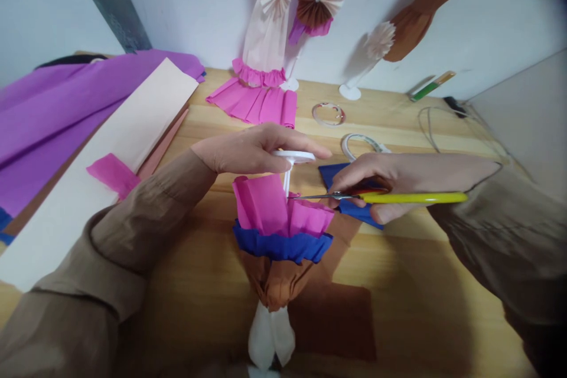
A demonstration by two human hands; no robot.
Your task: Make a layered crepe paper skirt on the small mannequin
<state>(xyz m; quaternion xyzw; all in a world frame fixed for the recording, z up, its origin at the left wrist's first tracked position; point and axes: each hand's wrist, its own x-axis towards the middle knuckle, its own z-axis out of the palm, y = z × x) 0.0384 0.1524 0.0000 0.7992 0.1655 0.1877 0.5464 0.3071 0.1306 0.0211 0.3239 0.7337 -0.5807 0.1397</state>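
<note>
My left hand [259,147] grips the white round base [295,156] of an upside-down paper doll [281,230]. The doll has a pink crepe skirt layer, a blue ruffle under it and a brown body, with a white part at the bottom. My right hand [398,180] is closed around yellow-handled scissors [398,196]. The scissor blades point left and reach the pink crepe beside the doll's white stick [287,183]. A blue paper piece [343,177] lies under my right hand.
Purple crepe paper [57,106], a cream sheet [101,153] and a pink scrap [113,174] lie at the left. Finished paper dolls [270,23] stand against the wall. Pleated pink paper [254,103], tape rolls [328,113], a glue stick [432,86] and a cable [443,124] lie on the wooden table [443,307].
</note>
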